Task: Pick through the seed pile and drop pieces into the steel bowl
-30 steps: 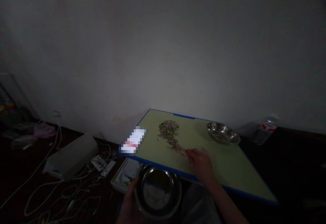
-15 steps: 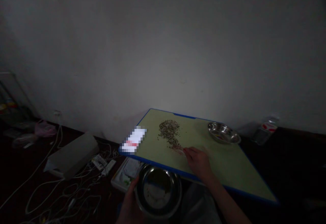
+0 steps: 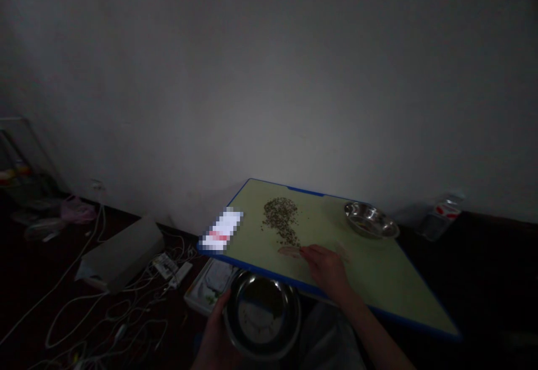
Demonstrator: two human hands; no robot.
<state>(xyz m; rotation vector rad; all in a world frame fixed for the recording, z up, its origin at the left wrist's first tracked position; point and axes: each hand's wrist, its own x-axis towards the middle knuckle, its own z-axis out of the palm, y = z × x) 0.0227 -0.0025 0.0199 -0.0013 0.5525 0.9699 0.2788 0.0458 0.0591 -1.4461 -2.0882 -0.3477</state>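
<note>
My left hand (image 3: 218, 331) is closed on the rim of a shiny metal bowl (image 3: 263, 345) below the table's near edge. A few dark specks lie in the bowl. Over the pale green tabletop, my right hand (image 3: 328, 269) has its thumb and fingers pinched together; what is between them, if anything, is too small to make out. Just beyond the fingertips lies a pile of small brown seed-like grains (image 3: 279, 213), trailing toward the hand. A pale pinkish patch (image 3: 289, 252) shows at the fingertips; whether it is a mark or a loose piece, I cannot tell.
On the blue-edged table (image 3: 390, 291) stand a second metal bowl (image 3: 370, 221) at right and a blurred bright phone-like rectangle (image 3: 222, 230) at left. A white tray (image 3: 202, 297) sits below. Cables (image 3: 121, 314) and a box (image 3: 121, 252) cover the left floor. A wall stands behind.
My right hand's fingertips have shifted slightly left and toward me, away from the grains. The near tail of the grains looks a little different. My left hand still holds the bowl.
</note>
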